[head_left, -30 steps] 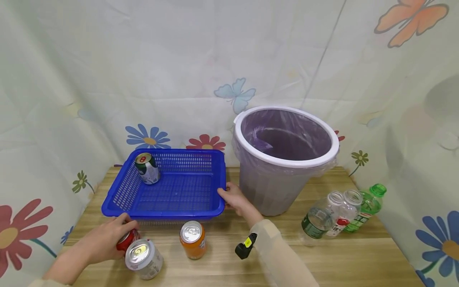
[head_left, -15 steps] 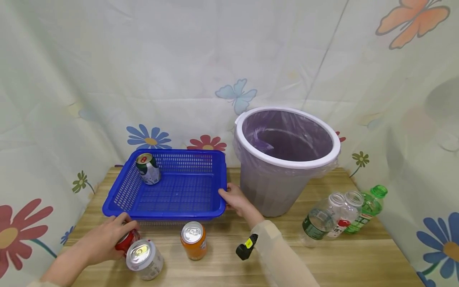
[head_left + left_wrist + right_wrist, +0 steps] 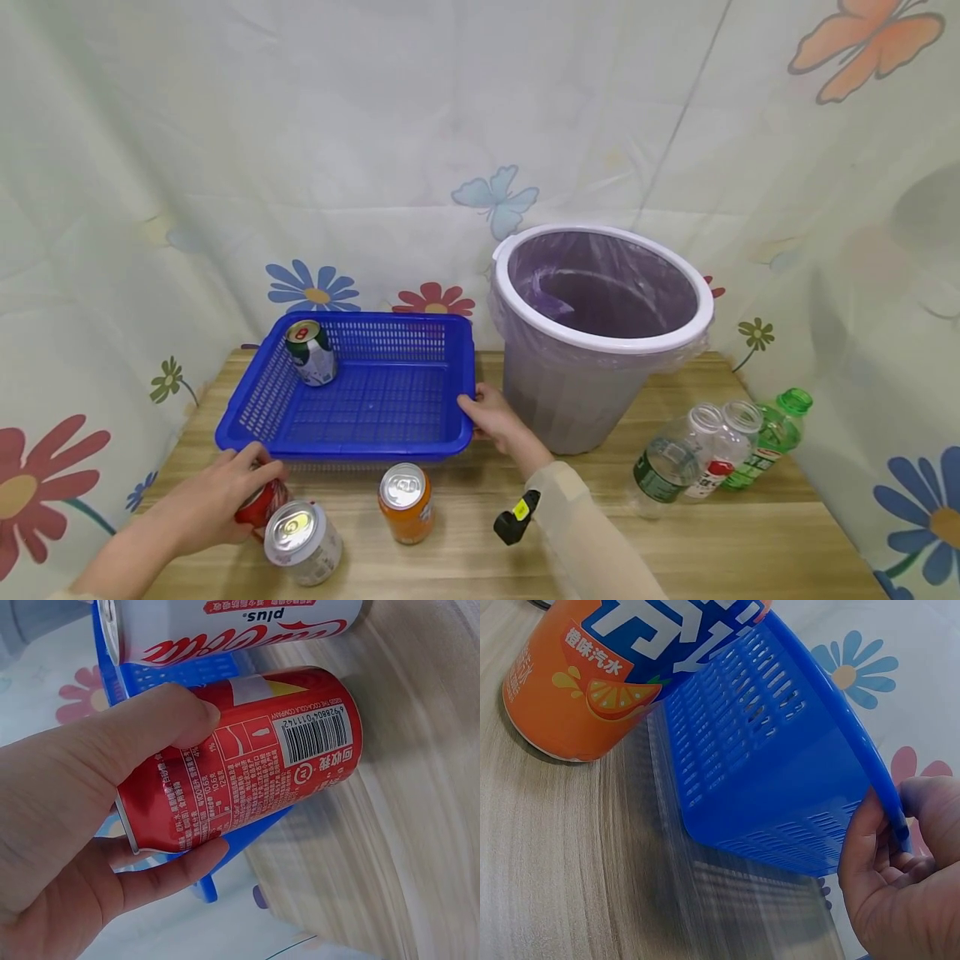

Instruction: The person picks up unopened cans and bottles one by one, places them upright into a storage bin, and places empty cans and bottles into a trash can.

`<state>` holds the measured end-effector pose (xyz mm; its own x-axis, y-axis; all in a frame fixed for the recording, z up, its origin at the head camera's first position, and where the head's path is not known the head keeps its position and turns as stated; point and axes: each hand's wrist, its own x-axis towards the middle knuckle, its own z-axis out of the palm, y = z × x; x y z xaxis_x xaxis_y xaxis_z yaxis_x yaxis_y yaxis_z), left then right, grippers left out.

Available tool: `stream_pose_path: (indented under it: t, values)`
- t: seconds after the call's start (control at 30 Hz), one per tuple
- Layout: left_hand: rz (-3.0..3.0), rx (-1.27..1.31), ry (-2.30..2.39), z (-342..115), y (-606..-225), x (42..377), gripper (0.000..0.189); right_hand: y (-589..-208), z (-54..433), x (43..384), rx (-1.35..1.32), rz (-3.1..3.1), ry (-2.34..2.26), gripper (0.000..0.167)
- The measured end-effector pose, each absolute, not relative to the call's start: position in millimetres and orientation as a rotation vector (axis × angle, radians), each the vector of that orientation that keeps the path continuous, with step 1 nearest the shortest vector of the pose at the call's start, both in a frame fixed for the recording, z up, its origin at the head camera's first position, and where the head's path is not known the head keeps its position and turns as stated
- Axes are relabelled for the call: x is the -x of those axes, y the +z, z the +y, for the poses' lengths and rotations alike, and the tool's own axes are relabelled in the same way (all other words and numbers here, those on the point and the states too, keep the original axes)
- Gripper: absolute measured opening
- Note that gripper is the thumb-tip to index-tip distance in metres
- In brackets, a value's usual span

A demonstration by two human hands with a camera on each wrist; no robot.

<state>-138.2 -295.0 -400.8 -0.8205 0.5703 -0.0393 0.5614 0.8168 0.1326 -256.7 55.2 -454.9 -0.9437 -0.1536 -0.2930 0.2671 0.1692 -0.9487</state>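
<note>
My left hand (image 3: 217, 498) grips a red Coca-Cola can (image 3: 247, 765) near its top, thumb on one side and fingers on the other. Close beside that can stands a white Coca-Cola plus can (image 3: 303, 546). My right hand (image 3: 491, 415) pinches the right rim of the blue plastic basket (image 3: 367, 454), thumb over the edge and fingers curled beneath, as the right wrist view shows. A green and white can (image 3: 313, 362) stands in the basket's back left corner. In front of the basket is an upright orange soda can (image 3: 407, 508), between my hands.
A tall bin (image 3: 570, 400) with a white rim and a clear liner stands right of the basket. Several plastic bottles are grouped at the right, among them a green bottle (image 3: 772, 437) and a clear bottle (image 3: 663, 467). A flowered curtain closes off the back and sides.
My left hand and the red can have shifted slightly left, away from the white can. The right hand keeps its hold on the basket rim, and the basket stays in place.
</note>
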Motion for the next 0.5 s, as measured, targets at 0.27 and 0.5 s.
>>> stream_pose_path:
  t: [0.27,0.5]
  values:
    - [2.894,-0.862,0.190,-296.7,-393.5,138.2,0.060,-454.6,55.6,255.3,-0.110,2.123,-1.846,0.024]
    - [2.912,-0.877,0.137,-298.0,-383.9,139.6,0.062,-454.1,55.9,255.3,-0.098,2.122,-1.838,0.024]
